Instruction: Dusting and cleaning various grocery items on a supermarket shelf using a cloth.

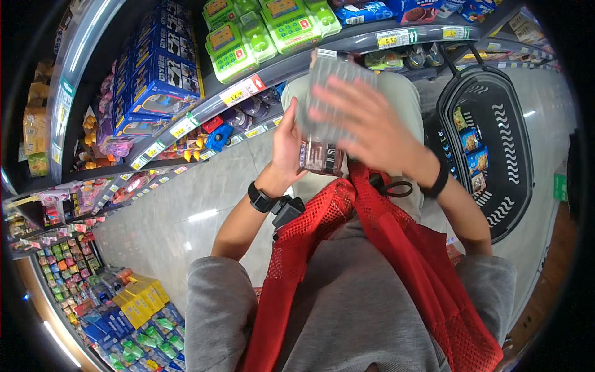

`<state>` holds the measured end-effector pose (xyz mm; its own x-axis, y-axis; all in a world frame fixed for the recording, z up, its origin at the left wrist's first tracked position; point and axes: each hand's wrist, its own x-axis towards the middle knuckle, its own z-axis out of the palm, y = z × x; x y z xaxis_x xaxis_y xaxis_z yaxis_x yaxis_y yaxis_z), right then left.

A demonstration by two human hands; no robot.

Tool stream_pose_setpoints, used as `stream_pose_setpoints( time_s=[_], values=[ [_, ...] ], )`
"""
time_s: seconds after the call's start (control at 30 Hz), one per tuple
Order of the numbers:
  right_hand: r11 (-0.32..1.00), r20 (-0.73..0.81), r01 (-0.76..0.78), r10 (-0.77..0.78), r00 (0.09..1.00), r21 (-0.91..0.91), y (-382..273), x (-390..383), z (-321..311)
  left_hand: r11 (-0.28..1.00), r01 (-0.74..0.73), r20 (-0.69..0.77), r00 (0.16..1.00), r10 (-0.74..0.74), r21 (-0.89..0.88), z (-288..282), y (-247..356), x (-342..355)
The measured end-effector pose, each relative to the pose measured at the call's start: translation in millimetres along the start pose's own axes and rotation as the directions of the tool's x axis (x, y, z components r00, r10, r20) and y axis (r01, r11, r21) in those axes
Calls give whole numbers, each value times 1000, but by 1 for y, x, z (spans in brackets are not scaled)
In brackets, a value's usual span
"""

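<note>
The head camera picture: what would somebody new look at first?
Probably the bright red mesh vest, low in the middle over a grey shirt. Next, perhaps the bright green packs on the top shelf, or the black basket at the right with colourful packets inside. In the centre, the blurred right hand is over a clear plastic package.

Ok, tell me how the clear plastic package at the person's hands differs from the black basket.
The clear plastic package is see-through; the black basket is dark. The package is raised at the left hand and right hand; the basket sits on the floor. The package is smaller than the basket, which holds several packets.
</note>
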<state>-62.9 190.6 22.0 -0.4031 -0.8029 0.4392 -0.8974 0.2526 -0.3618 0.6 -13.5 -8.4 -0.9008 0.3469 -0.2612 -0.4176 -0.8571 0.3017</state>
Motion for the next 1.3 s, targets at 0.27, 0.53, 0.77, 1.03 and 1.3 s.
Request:
stream_pose_setpoints(
  time_s=[0.27,0.53,0.77,1.03,1.3],
  values=[
    [998,35,63,-63,997,9,-49,6,15,998,4,-173,985,-15,-60,-6,11,-12],
    [994,8,22,-22,1000,-105,37,11,-2,930,171,90,973,-211,324,-4,6,-13],
    [992,51,109,-106,993,-67,-8,-1,6,957,217,-2,975,-220,194,-5,4,-8],
    [934,148,301,-331,932,194,-38,-11,22,967,180,164,975,-151,-178,4,6,5],
    [985,-120,17,-37,992,-171,29,25,-13,900,78,-165,986,-7,429,19,11,-9]
  ],
)
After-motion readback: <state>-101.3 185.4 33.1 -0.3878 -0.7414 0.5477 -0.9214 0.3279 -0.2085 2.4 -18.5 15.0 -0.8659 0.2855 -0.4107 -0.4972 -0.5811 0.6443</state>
